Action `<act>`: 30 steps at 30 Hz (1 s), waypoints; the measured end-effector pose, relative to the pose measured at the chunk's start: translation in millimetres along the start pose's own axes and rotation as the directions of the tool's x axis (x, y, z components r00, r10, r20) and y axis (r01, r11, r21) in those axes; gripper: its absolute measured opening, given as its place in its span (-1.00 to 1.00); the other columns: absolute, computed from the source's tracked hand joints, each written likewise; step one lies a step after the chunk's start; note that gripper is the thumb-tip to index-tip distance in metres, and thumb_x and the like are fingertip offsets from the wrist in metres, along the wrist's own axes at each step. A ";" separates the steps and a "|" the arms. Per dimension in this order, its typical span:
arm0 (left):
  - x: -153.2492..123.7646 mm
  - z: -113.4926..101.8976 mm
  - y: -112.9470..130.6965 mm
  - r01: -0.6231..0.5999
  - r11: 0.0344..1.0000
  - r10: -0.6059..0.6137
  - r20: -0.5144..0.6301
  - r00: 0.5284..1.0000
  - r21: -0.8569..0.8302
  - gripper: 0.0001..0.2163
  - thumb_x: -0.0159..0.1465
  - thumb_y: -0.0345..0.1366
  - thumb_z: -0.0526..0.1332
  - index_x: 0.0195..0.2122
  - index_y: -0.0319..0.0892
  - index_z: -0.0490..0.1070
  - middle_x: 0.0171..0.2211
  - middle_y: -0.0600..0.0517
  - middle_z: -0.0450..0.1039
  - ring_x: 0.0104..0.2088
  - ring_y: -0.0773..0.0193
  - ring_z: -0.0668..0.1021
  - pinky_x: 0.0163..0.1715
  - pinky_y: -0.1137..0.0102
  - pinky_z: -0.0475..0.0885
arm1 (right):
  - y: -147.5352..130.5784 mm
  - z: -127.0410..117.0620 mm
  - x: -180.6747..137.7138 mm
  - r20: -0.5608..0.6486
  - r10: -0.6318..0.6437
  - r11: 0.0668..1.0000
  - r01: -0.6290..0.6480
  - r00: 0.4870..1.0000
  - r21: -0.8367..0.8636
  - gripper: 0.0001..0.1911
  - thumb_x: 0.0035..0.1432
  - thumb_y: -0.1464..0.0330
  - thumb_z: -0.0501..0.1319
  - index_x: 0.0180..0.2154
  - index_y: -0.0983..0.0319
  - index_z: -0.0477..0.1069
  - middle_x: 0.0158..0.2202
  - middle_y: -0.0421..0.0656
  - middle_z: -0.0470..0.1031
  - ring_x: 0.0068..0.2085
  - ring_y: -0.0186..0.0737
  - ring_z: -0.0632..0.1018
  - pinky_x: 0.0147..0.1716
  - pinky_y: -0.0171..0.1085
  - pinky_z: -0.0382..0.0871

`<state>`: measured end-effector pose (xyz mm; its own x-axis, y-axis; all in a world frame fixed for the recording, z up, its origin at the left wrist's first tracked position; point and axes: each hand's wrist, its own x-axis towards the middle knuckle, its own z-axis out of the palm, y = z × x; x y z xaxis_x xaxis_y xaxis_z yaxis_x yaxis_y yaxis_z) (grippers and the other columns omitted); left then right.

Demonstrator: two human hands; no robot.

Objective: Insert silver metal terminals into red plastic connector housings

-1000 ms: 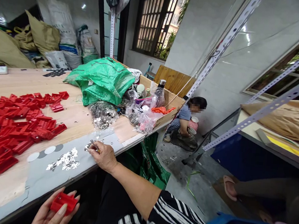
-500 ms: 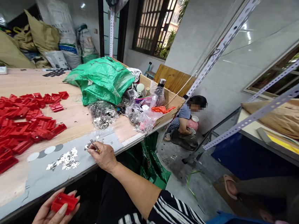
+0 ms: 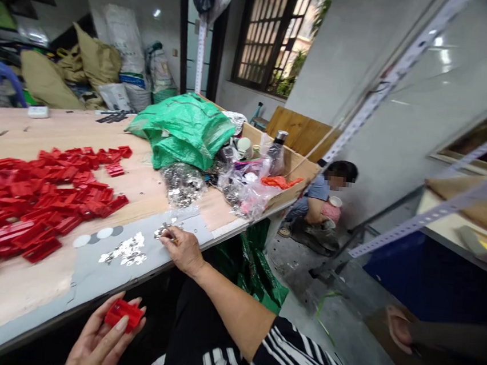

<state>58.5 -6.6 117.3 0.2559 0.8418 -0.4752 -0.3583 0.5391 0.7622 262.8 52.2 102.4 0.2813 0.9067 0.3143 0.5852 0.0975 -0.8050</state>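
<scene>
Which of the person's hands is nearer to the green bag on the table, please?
The right. The right hand rests on the table's grey edge among small metal pieces, below the green bag. The left hand holds a red plastic part off the table edge, farther away.

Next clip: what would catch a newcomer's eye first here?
The big spread of red plastic parts across the left of the wooden table, with a crumpled green bag behind it. Nearer, the right hand picks at small shiny metal pieces by the table's edge, while the left hand holds one red part below it.
</scene>
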 end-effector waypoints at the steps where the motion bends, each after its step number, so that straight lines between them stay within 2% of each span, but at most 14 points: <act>1: -1.2 2.6 0.9 -0.013 1.000 0.013 0.001 1.000 -0.010 -0.34 -0.06 -0.20 0.43 0.06 -0.18 0.24 -0.10 -0.15 0.46 -0.10 0.07 0.53 -0.13 0.38 0.49 | 0.7 -1.0 0.6 0.007 0.002 1.000 -0.002 1.000 0.009 -0.87 0.21 0.32 0.13 -0.26 0.21 0.42 -0.27 -0.25 0.50 -0.22 -0.37 0.50 -0.20 -0.44 0.27; 5: -3.9 9.1 6.7 -0.046 0.998 0.046 -0.007 0.999 -0.052 -0.29 -0.04 -0.20 0.43 0.10 -0.24 0.17 -0.08 -0.20 0.43 -0.11 0.05 0.54 -0.12 0.31 0.49 | 6.4 -5.8 6.7 0.054 0.004 0.999 -0.006 0.999 0.037 -0.83 0.22 0.31 0.11 -0.25 0.25 0.41 -0.28 -0.19 0.50 -0.24 -0.31 0.51 -0.22 -0.38 0.29; 10: -5.1 3.5 12.1 -0.111 0.989 0.109 -0.027 0.994 -0.095 -0.39 0.04 -0.21 0.39 0.07 -0.21 0.16 -0.03 -0.19 0.39 -0.11 0.10 0.54 -0.10 0.27 0.47 | 12.2 -18.2 13.9 0.087 -0.048 0.998 0.050 0.995 -0.029 -0.78 0.23 0.24 0.10 -0.24 0.25 0.38 -0.31 -0.17 0.48 -0.32 -0.30 0.48 -0.30 -0.35 0.29; 13: -4.0 -2.5 11.5 -0.124 0.987 0.124 -0.013 0.992 -0.105 -0.45 0.09 -0.23 0.36 0.05 -0.21 0.16 -0.01 -0.19 0.38 -0.12 0.15 0.53 -0.07 0.20 0.45 | 13.9 -26.9 12.8 0.122 -0.126 0.985 0.139 0.985 -0.100 -0.80 0.24 0.27 0.09 -0.22 0.24 0.40 -0.25 -0.13 0.47 -0.22 -0.24 0.48 -0.17 -0.28 0.28; 18: -0.4 -6.9 11.4 -0.130 0.981 0.133 0.011 0.991 -0.141 -0.47 0.09 -0.23 0.36 0.01 -0.23 0.17 -0.03 -0.22 0.40 -0.14 0.18 0.52 -0.08 0.18 0.44 | 18.8 -37.5 10.1 0.308 -0.208 0.944 0.273 0.928 -0.185 -0.71 0.21 0.34 0.10 -0.03 0.18 0.38 -0.03 -0.13 0.41 0.00 -0.20 0.43 0.00 -0.23 0.28; 20: -0.9 -6.1 12.3 -0.135 0.980 0.138 0.008 0.990 -0.145 -0.48 0.07 -0.24 0.37 -0.01 -0.24 0.18 -0.04 -0.22 0.41 -0.16 0.20 0.53 -0.10 0.19 0.44 | 21.7 -41.0 11.7 0.305 -0.183 0.950 0.248 0.935 -0.190 -0.70 0.21 0.32 0.11 -0.02 0.19 0.36 -0.03 -0.12 0.41 -0.02 -0.22 0.43 -0.02 -0.24 0.30; 24: -3.4 -4.8 14.0 -0.179 0.976 0.178 -0.024 0.984 -0.127 -0.50 0.07 -0.23 0.37 -0.02 -0.23 0.21 -0.04 -0.20 0.42 -0.18 0.23 0.53 -0.12 0.26 0.44 | 24.7 -44.2 15.8 0.253 -0.115 0.964 0.169 0.961 -0.204 -0.76 0.17 0.29 0.12 -0.14 0.24 0.39 -0.15 -0.10 0.45 -0.13 -0.20 0.47 -0.11 -0.21 0.31; 30: 2.1 -13.4 13.7 -0.216 0.971 0.215 -0.019 0.976 -0.099 -0.50 0.08 -0.28 0.36 0.04 -0.20 0.26 0.02 -0.15 0.39 -0.08 0.25 0.50 -0.06 0.37 0.41 | 14.3 -43.5 11.8 0.274 -0.068 0.942 0.152 0.959 -0.299 -0.80 0.19 0.26 0.07 -0.26 0.22 0.38 -0.24 -0.12 0.44 -0.22 -0.21 0.46 -0.22 -0.23 0.30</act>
<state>42.1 2.9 120.9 0.1556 0.9385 -0.3083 -0.4924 0.3442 0.7994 307.5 46.4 116.5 0.0218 0.9755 0.2188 0.8216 0.1072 -0.5599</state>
